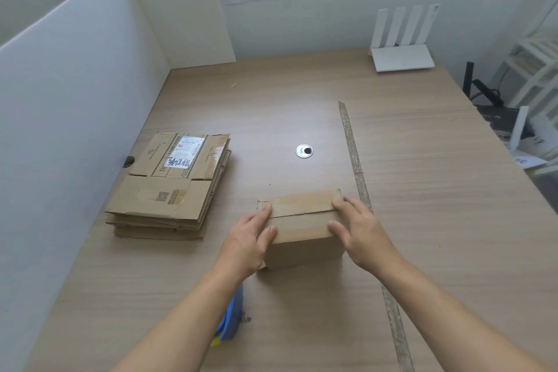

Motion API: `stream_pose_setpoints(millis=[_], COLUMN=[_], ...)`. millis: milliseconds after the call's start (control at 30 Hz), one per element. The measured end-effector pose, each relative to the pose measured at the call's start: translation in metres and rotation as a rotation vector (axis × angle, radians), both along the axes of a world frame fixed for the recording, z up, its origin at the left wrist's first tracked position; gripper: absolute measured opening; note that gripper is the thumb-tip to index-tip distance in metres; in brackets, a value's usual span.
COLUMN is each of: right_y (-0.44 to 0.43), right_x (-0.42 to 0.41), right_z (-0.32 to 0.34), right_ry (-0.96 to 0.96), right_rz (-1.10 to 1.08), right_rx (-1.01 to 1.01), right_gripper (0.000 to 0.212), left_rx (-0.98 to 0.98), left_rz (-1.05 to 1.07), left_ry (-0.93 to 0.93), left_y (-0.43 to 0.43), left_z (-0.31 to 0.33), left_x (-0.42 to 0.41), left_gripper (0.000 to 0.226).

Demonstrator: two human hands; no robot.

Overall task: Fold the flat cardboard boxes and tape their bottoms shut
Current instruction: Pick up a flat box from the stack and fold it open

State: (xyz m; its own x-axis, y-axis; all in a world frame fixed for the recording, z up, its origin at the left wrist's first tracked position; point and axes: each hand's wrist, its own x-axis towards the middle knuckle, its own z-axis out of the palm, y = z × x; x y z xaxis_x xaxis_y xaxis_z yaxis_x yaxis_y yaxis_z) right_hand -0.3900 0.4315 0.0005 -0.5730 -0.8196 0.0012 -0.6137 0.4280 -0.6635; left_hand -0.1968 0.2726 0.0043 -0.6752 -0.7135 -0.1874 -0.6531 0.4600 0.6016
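Box (305, 229) erected near the table (422, 190) front edge, its flaps pressed flat by the open-fingered left hand (250, 235) and right hand (359, 229); flaps may be sprung open if either is lifted before taping.

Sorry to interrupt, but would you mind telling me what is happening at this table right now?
A person is assembling a small cardboard box on the table. The left hand and right hand press on its closed flaps from either side. A stack of flat boxes waits to the left. No tape roll is visible in either hand.
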Motion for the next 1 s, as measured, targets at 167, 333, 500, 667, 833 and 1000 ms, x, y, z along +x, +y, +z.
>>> stream_pose_setpoints(millis=[167,333,500,667,833,1000], right_y=[-0.015,-0.024,-0.016,-0.009,-0.007,-0.009], right_x=[0.015,0.037,0.042,0.037,0.027,0.006], right_z=[0.009,0.017,0.006,-0.007,-0.02,-0.003], right_ry=[0.14,0.315,0.403,0.484,0.311,0.094], right_rz=[0.339,0.403,0.375,0.308,0.234,0.071], right_rx=[0.271,0.418,0.394,0.274,0.071,-0.058], right_gripper=[0.064,0.081,0.084,0.099,0.085,0.069], left_rx=[0.032,0.077,0.063,0.031,0.068,0.118], left_rz=[-0.039,0.038,0.07,0.117,0.109,0.222], left_ry=[-0.088,-0.032,0.043,0.164,0.316,0.342], left_y=[0.001,0.009,0.015,0.017,0.013,0.003], left_z=[0.0,-0.006,-0.006,0.001,0.02,0.019], left_x=[0.0,0.011,0.017,0.014,0.012,0.017], left_gripper=[0.048,0.049,0.053,0.046,0.045,0.045])
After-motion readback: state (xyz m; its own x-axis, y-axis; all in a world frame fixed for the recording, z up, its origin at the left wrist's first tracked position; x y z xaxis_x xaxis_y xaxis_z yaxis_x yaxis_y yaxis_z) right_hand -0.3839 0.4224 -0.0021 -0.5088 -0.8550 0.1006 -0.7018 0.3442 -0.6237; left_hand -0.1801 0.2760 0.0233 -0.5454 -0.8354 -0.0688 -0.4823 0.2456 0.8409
